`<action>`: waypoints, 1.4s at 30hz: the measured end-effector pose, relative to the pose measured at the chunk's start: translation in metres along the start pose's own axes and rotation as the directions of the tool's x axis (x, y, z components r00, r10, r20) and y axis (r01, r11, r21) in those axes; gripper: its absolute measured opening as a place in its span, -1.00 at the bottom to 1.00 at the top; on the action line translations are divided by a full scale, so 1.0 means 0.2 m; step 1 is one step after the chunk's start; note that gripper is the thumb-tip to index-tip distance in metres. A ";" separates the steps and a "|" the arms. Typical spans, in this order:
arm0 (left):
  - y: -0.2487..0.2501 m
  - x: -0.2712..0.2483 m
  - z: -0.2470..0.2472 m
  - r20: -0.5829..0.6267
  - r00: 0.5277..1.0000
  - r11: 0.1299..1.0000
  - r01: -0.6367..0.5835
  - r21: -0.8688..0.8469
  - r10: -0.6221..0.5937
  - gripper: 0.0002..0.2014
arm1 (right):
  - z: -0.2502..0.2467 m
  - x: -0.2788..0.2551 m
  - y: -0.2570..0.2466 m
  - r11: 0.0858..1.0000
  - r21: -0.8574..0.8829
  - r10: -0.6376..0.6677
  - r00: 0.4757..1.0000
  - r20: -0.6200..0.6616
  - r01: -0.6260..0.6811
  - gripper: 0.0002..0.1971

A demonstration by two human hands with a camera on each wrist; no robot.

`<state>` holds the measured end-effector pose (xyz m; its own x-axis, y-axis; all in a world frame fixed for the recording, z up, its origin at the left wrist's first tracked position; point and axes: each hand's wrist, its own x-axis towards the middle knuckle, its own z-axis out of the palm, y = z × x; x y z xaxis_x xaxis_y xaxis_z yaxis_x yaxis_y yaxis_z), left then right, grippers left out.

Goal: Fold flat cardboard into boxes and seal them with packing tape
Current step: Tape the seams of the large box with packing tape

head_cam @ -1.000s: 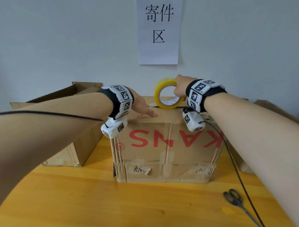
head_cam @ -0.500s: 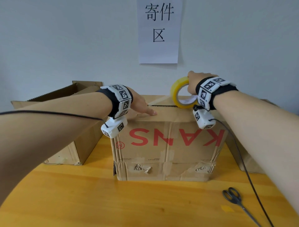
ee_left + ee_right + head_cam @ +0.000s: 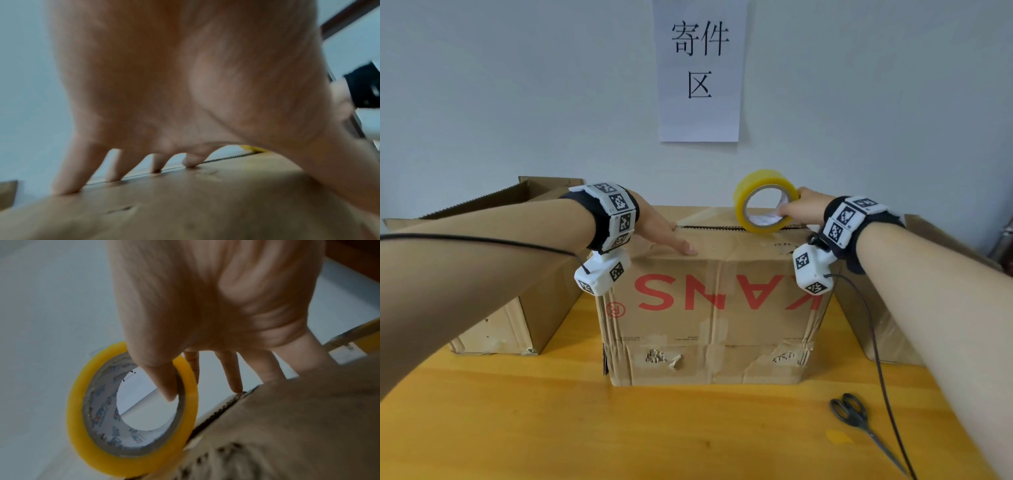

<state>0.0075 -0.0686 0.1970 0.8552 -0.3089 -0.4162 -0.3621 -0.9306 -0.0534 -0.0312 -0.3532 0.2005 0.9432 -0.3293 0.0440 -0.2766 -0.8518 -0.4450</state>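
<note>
The tape roll (image 3: 765, 202), pinched by the right hand (image 3: 803, 207), has been drawn rightward along the box (image 3: 709, 308) seam; the flap is pressed by the flat left hand (image 3: 664, 233). Sealing is judged midway.

This looks like a parcel-sending corner of an office or small mailroom. A white paper sign (image 3: 699, 70) printed with the black characters 寄件区, meaning a mailing area, is stuck on the plain pale grey-blue wall (image 3: 517, 85). Below it an orange-yellow wooden table (image 3: 551, 428) carries worn brown cardboard boxes: one with red lettering (image 3: 709, 318) in the middle, an open one (image 3: 517, 308) to its left, another (image 3: 893, 329) at the right edge. A yellow roll of packing tape (image 3: 765, 202) and black-handled scissors (image 3: 859, 421) complete the packing kit.
</note>
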 end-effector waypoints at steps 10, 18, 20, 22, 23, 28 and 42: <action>-0.17 -0.10 0.07 -0.152 0.987 0.978 -0.016 0.210 0.049 0.13 | -0.05 -0.22 -0.15 0.995 -0.098 0.040 0.991 0.127 -0.028 -0.37; -0.30 -0.22 0.20 -0.408 0.904 0.957 0.223 0.187 -0.131 -0.08 | 0.00 -0.51 -0.28 0.999 -0.027 -0.025 0.986 0.162 0.030 -0.51; -0.31 -0.25 0.24 -0.513 0.833 0.960 0.275 0.055 -0.209 -0.32 | 0.01 -0.58 -0.28 0.999 0.021 -0.027 0.985 0.172 0.024 -0.46; -0.32 -0.28 0.27 -0.558 0.779 0.958 0.222 -0.183 -0.287 -0.49 | 0.03 -0.63 -0.28 0.998 0.061 -0.023 0.981 0.194 0.011 -0.39; -0.31 -0.28 0.27 -0.519 0.792 0.928 0.157 -0.338 -0.323 -0.51 | 0.03 -0.66 -0.29 0.998 0.068 -0.028 0.980 0.199 0.015 -0.39; -0.09 -0.45 0.29 -0.194 0.968 0.679 -0.033 -0.733 -0.162 -0.26 | -0.02 -0.74 -0.29 0.996 0.048 -0.080 0.985 0.156 0.073 -0.22; 0.33 -0.67 0.45 -0.138 0.989 0.726 -0.052 -0.685 -0.059 0.01 | 0.09 -0.68 -0.14 0.833 0.480 -0.374 0.919 0.123 0.275 -0.56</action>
<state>-0.1646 -0.0702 0.1686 0.9181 -0.2771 -0.2833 -0.0530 -0.7944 0.6050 -0.1482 -0.2776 0.1902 0.9931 0.0659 0.0973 0.1173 -0.6042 -0.7881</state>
